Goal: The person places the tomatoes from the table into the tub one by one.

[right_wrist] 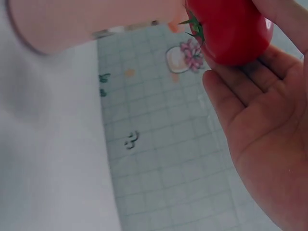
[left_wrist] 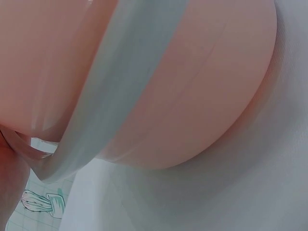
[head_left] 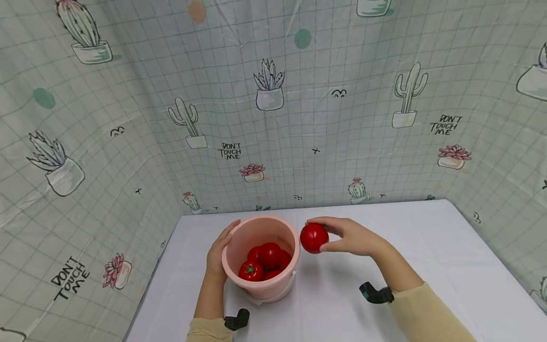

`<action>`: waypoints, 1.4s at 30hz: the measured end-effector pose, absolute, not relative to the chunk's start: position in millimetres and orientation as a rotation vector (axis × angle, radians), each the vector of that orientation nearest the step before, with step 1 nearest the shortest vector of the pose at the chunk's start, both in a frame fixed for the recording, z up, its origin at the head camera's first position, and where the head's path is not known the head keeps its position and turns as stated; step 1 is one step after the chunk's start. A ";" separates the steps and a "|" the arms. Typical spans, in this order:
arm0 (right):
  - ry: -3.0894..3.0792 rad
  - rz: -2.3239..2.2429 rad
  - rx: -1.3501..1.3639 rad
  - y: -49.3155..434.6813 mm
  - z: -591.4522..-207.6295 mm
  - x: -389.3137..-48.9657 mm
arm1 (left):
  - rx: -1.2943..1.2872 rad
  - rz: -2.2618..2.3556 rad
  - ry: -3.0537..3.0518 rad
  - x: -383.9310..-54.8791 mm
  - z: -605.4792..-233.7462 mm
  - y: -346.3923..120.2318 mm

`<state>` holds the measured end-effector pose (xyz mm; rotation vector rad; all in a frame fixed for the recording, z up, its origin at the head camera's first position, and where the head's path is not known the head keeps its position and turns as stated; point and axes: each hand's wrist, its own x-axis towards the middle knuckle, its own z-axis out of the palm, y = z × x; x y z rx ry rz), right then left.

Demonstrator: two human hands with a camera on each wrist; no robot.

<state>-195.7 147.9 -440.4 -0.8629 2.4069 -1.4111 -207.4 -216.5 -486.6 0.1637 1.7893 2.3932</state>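
My right hand [head_left: 352,236] holds a red tomato [head_left: 314,238] between thumb and fingers, just right of the rim of a pink bucket [head_left: 272,293] and above the table. In the right wrist view, the green stem of the tomato [right_wrist: 231,31] faces the bucket wall [right_wrist: 91,19], with the fingers behind the fruit. My left hand [head_left: 217,254] grips the left side of the bucket, its fingers curving along the rim. Several tomatoes [head_left: 270,255] lie inside at the bottom. In the left wrist view, the pale bucket handle [left_wrist: 120,82] hangs down across the wall.
The bucket stands on a white-covered table [head_left: 342,304]. Behind it and at both sides hangs a gridded cloth [head_left: 316,180] printed with cacti. Both wrists carry small black devices, one on the left [head_left: 237,319] and one on the right [head_left: 377,293].
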 end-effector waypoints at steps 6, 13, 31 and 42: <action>2.392 -1.343 -0.935 119.2 -413.6 -217.6 | 0.138 2.397 1.815 -207.7 -486.2 -218.4; 2.329 -1.218 -0.906 81.4 -395.8 -238.2 | 0.156 2.403 1.798 -209.0 -488.4 -218.4; 2.240 -0.736 -1.008 1.0 -377.0 -277.4 | 0.140 2.408 1.753 -208.7 -486.3 -218.1; 2.185 -0.662 -0.848 -17.8 -391.5 -274.5 | 0.154 2.421 1.724 -208.7 -486.4 -216.6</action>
